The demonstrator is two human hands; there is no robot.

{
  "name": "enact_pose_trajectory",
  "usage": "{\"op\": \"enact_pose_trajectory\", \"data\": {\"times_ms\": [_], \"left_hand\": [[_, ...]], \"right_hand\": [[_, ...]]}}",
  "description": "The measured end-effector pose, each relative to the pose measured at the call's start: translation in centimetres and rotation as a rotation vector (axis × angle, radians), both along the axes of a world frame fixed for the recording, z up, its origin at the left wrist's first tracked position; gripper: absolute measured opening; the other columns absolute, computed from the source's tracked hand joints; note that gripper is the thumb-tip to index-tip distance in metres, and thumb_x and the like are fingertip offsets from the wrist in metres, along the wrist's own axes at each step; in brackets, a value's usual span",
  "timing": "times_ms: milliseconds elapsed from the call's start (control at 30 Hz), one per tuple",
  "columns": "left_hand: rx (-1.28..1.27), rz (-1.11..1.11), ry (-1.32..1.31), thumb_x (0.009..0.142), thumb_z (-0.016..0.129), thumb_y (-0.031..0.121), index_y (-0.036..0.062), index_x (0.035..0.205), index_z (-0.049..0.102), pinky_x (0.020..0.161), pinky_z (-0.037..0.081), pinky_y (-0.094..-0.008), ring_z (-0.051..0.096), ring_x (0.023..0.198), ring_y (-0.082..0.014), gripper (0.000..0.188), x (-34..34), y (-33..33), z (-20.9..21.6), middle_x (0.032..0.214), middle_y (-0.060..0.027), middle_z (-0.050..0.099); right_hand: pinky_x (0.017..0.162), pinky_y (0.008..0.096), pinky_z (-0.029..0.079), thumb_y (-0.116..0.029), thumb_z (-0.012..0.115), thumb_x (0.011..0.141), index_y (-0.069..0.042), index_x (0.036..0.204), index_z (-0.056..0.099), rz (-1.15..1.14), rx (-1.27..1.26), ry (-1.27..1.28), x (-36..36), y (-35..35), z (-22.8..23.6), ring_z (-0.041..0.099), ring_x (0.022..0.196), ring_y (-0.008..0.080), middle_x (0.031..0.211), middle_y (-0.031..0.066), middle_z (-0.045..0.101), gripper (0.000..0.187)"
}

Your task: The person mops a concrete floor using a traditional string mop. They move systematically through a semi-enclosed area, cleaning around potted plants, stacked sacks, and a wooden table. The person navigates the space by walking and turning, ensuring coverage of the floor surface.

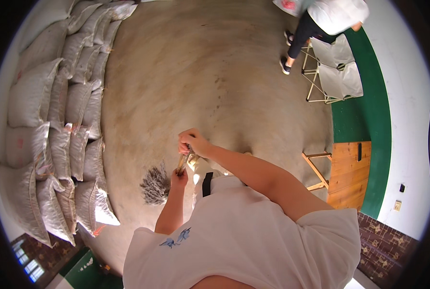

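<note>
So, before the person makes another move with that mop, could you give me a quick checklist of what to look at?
1. Left hand closed around the handle, nearer the mop head: ok.
2. Right hand also gripping the handle, farther from the mop head: ok.
3. Mop head clear of the stacked sacks: ok, bare floor shows between them.
4. Other person well away from the mop: ok, they are by the folding chairs across the room.
5. Mop head touching the floor: cannot tell from this overhead view.
6. Dark spots on the floor dry: cannot tell.
</note>
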State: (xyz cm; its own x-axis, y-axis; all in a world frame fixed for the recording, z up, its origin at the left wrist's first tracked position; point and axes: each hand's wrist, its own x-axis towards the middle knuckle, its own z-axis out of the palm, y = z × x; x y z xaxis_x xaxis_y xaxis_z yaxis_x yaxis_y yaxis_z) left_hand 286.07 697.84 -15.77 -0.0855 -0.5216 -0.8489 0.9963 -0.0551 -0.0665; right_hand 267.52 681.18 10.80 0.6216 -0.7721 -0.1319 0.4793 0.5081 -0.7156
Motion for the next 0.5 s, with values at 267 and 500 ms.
{"op": "enact_pose_trajectory", "data": {"times_ms": [267, 500], "left_hand": [[-0.018, -0.338, -0.05, 0.089, 0.042, 0.009, 0.0009, 0.075, 0.05, 0.077, 0.051, -0.0378, 0.058, 0.07, -0.0244, 0.018, -19.3, -6.4, 2.5, 0.076, -0.0121, 0.058], [-0.089, -0.498, 0.002, 0.09, 0.045, 0.012, 0.0016, 0.081, 0.048, 0.076, 0.053, -0.0361, 0.059, 0.079, -0.0244, 0.014, -35.7, -15.6, 7.3, 0.082, -0.0119, 0.057]], "right_hand": [[0.053, 0.0313, 0.039, -0.009, 0.044, 0.081, 0.0, 0.054, 0.043, -0.392, 0.027, 0.037, -24.0, 1.6, -0.1, 0.044, 0.049, 0.0186, 0.051, 0.0092, 0.044, 0.029], [0.057, 0.0304, 0.039, -0.006, 0.043, 0.08, 0.001, 0.057, 0.043, -0.585, -0.094, 0.079, -39.4, -0.3, 4.3, 0.043, 0.051, 0.0178, 0.053, 0.0081, 0.043, 0.024]]}}
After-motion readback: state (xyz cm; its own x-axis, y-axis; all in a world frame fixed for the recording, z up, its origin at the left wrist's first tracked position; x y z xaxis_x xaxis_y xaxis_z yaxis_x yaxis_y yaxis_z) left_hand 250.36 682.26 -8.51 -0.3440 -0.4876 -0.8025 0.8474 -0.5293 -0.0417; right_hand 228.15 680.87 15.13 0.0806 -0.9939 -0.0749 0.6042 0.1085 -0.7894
